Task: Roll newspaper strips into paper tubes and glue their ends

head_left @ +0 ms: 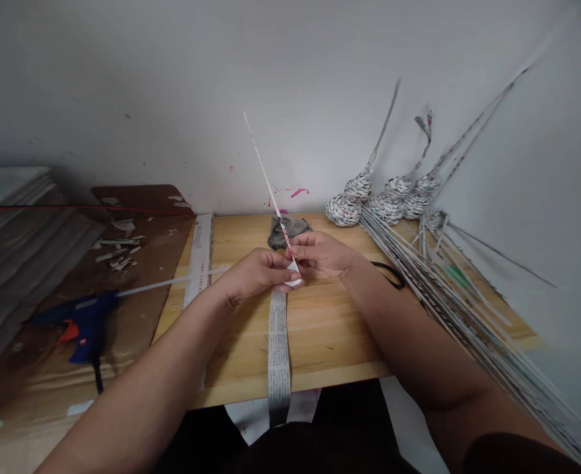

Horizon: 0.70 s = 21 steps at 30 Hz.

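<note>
A long strip of printed newspaper (pixel 278 355) runs from my lap over the table edge up to both hands. Its upper end narrows into a thin rolled paper stick (pixel 262 168) that slants up and left. My left hand (pixel 259 271) is closed, thumb and fingers pinching the strip where a white folded corner shows. Just above that, my right hand (pixel 320 253) pinches the lower part of the stick, the fingertips of both hands nearly meeting. Behind the hands lies a crumpled dark grey cloth (pixel 290 232).
Several woven paper gourd shapes (pixel 344 209) stand at the back right by the wall. A bundle of rolled paper sticks (pixel 443 309) lies along the right. On the left are a blue glue gun (pixel 90 322), paper scraps (pixel 121 257) and a stack of paper (pixel 28 250).
</note>
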Motion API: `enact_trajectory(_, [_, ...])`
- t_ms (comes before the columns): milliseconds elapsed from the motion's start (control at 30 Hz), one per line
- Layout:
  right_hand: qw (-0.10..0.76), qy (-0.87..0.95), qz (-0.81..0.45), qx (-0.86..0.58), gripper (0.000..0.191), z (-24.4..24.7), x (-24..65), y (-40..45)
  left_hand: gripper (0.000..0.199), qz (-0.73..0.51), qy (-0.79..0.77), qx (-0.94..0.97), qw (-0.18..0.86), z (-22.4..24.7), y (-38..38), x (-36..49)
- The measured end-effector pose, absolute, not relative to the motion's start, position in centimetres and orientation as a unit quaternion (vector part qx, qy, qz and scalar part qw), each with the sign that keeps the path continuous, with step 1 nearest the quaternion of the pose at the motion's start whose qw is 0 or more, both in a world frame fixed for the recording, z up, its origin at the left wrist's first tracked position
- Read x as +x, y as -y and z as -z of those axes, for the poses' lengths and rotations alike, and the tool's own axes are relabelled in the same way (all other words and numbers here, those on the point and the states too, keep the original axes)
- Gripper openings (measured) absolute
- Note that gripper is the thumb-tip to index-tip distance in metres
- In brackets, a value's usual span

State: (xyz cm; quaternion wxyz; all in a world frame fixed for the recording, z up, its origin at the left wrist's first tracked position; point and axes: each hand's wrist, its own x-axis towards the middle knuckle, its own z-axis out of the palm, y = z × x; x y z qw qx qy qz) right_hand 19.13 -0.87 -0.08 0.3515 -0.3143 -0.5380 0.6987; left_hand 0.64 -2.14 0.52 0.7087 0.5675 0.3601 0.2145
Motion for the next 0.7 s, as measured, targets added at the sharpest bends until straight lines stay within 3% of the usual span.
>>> enact_trajectory(700, [0.379,0.572,-0.631,-0.362,0.027,-0.14,18.62,0.83,0.031,-0.236,-0.399,0.569,0.679,-0.12,1.94,0.56])
